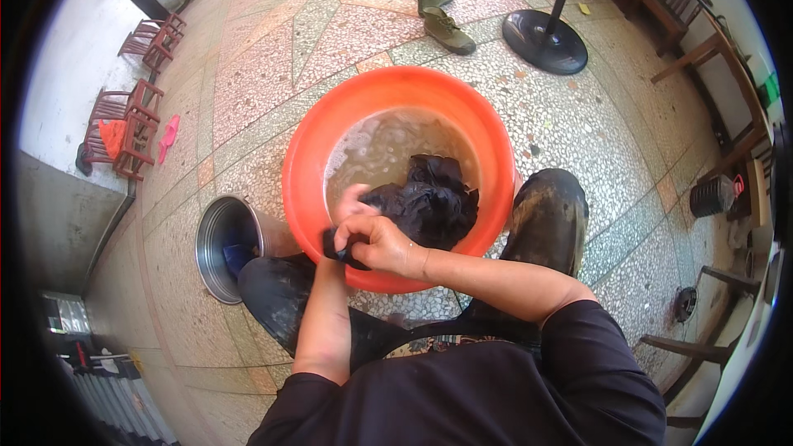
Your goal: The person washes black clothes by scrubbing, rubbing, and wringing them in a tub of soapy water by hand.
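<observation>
A large orange plastic basin stands on the floor in front of me, with cloudy, sudsy water in it. A wet dark cloth lies bunched in the water on the basin's right side. Over the near left rim, my right hand pinches a piece of dark fabric at my left wrist. My left hand is just beyond, above the water beside the cloth; it is blurred and partly hidden by my right hand, so its grip is unclear.
A metal bucket with something blue inside stands left of the basin. Green canvas shoes and a round black stand base are beyond it. Small wooden chairs line the left wall. A dark plastic jug is at the right.
</observation>
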Demonstrator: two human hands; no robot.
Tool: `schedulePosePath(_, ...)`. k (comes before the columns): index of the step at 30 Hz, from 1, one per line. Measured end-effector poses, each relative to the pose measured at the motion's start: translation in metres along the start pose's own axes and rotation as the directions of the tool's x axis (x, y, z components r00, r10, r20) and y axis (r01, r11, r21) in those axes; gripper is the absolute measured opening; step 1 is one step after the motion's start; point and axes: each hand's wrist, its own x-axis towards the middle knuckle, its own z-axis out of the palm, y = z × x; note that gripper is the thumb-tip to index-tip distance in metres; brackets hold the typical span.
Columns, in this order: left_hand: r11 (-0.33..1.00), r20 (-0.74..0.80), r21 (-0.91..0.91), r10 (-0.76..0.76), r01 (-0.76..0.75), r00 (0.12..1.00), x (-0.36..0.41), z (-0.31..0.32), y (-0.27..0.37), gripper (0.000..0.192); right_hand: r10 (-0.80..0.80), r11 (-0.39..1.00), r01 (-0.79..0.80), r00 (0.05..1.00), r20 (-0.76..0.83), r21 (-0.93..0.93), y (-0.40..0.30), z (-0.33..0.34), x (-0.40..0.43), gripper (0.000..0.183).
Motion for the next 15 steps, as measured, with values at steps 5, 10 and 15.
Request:
schedulePosePath(5,0.989,0.090,0.054,-0.141,0.137,0.986,0.001,0.000,-0.033,0.016,0.280,0.960,-0.280,0.959,0.034,-0.006,0.018,-0.015,0.007,0.026)
schedulePosePath(10,0.992,0.099,-0.006,-0.127,0.128,0.987,0.015,-0.009,-0.046,0.016,0.307,0.936,-0.313,0.950,0.063,0.162,0.023,-0.016,0.005,0.026)
schedulePosePath(15,0.992,0.114,-0.051,-0.112,0.118,0.987,0.003,-0.040,-0.048,0.015,0.282,0.925,-0.258,0.958,-0.049,0.279,0.031,-0.025,0.008,0.028)
